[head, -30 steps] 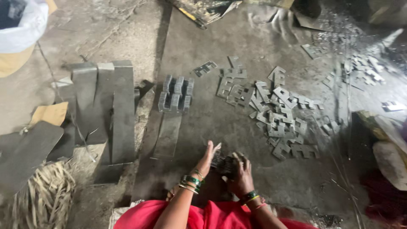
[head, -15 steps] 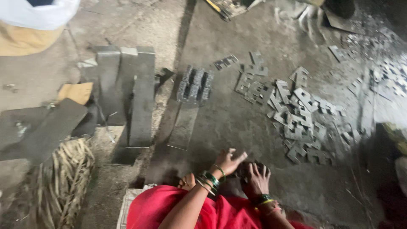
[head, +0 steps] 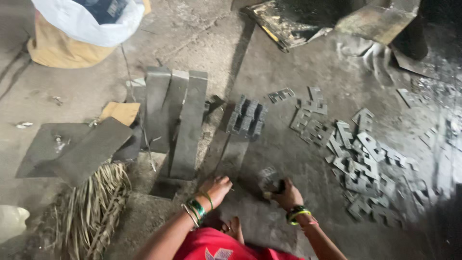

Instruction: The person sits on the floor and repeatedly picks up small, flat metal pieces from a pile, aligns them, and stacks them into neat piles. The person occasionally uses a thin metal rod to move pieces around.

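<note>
Right hand (head: 288, 193) grips a small stack of grey stamped metal plates (head: 267, 179); left hand (head: 217, 188) rests loosely curled on the floor. One neat bundle (head: 247, 119) stands ahead (done, I'd guess), a big loose pile (head: 365, 163) remains right.

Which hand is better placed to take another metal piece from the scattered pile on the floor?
Probably the left hand: it looks empty, resting on the floor. The right hand is nearer the scattered pile but already grips a small stack of pieces.

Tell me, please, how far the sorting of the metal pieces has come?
Done: one neat stack of pieces stands on the floor. In hand: the right hand grips a small bundle of pieces; the left hand rests on the ground. Left: a large loose pile lies scattered.
</note>
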